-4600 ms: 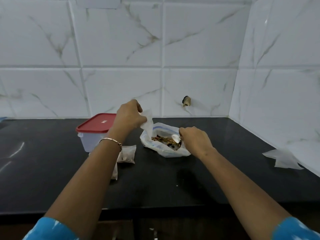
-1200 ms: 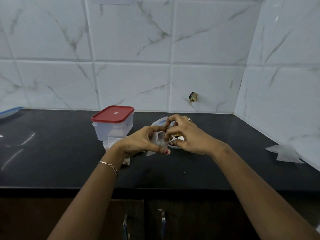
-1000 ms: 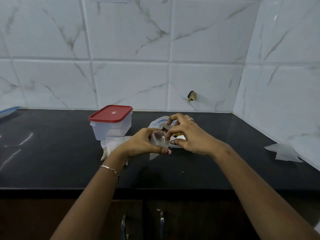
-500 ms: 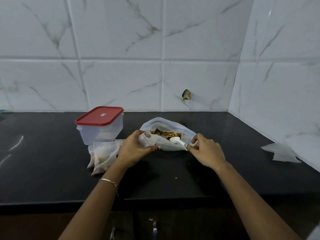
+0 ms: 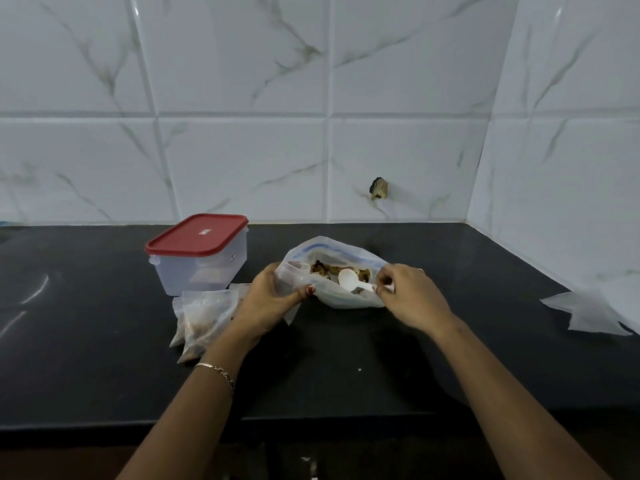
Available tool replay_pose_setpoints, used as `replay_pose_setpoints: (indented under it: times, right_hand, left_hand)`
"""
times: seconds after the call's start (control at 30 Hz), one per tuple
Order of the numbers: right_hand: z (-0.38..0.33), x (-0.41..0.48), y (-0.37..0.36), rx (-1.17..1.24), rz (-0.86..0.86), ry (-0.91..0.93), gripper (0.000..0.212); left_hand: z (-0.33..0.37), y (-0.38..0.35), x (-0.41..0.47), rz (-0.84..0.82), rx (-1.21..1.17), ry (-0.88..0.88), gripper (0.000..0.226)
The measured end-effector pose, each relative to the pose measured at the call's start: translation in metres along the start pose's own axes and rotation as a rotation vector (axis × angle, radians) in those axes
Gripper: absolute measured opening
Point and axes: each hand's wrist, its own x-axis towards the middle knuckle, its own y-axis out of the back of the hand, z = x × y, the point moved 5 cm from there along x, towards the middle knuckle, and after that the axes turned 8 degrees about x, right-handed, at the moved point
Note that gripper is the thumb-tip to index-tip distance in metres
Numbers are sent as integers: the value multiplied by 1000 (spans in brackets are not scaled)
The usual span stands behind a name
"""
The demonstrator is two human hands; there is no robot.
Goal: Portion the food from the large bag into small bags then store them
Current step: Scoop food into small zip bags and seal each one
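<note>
A large clear zip bag (image 5: 346, 299) with a blue seal lies open on the black counter (image 5: 346, 358), brown food showing inside. My left hand (image 5: 270, 299) grips a small clear bag (image 5: 289, 275) against the large bag's left rim. My right hand (image 5: 412, 299) pinches the handle of a white plastic spoon (image 5: 348, 280), whose bowl sits over the food inside the large bag. Filled small bags (image 5: 204, 317) lie in a pile left of my left wrist.
A clear plastic box with a red lid (image 5: 199, 252) stands behind the filled bags. A loose empty plastic bag (image 5: 588, 311) lies at the counter's right, against the tiled side wall. The tiled back wall runs along the counter's far edge.
My hands parted from working the small bag together. My left hand carried it to the large bag's left rim, and my right hand took the spoon handle at the large bag's mouth.
</note>
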Motion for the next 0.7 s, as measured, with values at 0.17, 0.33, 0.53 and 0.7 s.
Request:
replay_pose_setpoints:
  times: [0.17,0.33,0.53,0.7]
  right_hand:
    - [-24,24,0,-160,61,203,6]
    - [-45,46,-29,-252,-91,341,38]
    - [-57,55,-43,-442,-43,464,27]
    - [-38,54,-44,-257,-103,382,34]
  left_hand:
    - [-1,0,2,26,56,-31,71]
    - [-1,-6,0,-92,56,-68,71]
    - [4,-10,-5,-137,153,-123,45]
    - [-1,-10,-9,-170,362,-20,48]
